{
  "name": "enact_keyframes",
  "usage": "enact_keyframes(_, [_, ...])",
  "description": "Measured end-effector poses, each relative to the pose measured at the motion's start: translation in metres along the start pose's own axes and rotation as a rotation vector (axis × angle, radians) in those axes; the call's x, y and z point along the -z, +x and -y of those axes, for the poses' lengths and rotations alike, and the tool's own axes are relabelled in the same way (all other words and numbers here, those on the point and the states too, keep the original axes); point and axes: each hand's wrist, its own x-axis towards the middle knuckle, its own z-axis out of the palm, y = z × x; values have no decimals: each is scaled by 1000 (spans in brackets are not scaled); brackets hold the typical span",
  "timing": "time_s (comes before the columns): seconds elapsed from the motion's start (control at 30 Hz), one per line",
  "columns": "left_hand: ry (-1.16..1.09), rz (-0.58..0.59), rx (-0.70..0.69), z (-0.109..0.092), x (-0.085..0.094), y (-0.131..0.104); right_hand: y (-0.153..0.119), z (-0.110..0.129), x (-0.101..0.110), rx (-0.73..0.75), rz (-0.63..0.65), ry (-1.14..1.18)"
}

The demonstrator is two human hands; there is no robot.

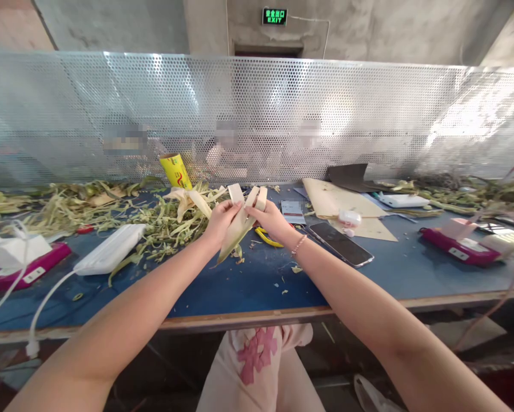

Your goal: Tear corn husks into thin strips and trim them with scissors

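Above the middle of the blue table, my left hand (223, 222) is closed, thumb and fingers pinching a pale, flat leaf strip (234, 233) that looks like corn husk. Its greenish pointed end hangs down between my hands. My right hand (273, 221) pinches the same strip work from the other side, where folded loops of strip stand up above the fingers. How the strips cross is partly hidden by my fingertips. Just below my right hand lies a yellow-handled tool (268, 238), its other end covered. Loose husk strips and scraps (166, 220) are heaped beside my left hand.
A perforated metal screen (257, 114) runs behind the table, with blurred people beyond it. A yellow tube (176, 170) stands tilted by the heap. At right are a phone (341, 244), beige sheets (342, 200) and a magenta power strip (460, 246); a white corded device (110, 249) lies left.
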Motion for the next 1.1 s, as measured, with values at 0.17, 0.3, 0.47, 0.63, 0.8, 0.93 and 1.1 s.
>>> enact_keyframes(0.17, [-56,106,77,0,-6,-7,3,-1,3,26,-57,-73])
enact_keyframes(0.3, [22,112,6,-3,-5,-8,0,-6,-2,-48,48,32])
enact_keyframes(0.47, [154,17,-145,-1,-2,-6,-3,-5,-6,19,138,-3])
enact_keyframes(0.63, [210,19,-164,0,-4,-8,-7,2,-4,179,49,-306])
enact_keyframes(0.8, [334,6,-270,-4,-5,-11,-11,9,0,406,2,-610])
enact_keyframes(0.93, [181,44,-162,-1,-3,-9,-16,15,0,591,103,-706])
enact_keyframes(1.1, [155,-8,-135,5,1,-1,-20,19,-4,729,157,-730])
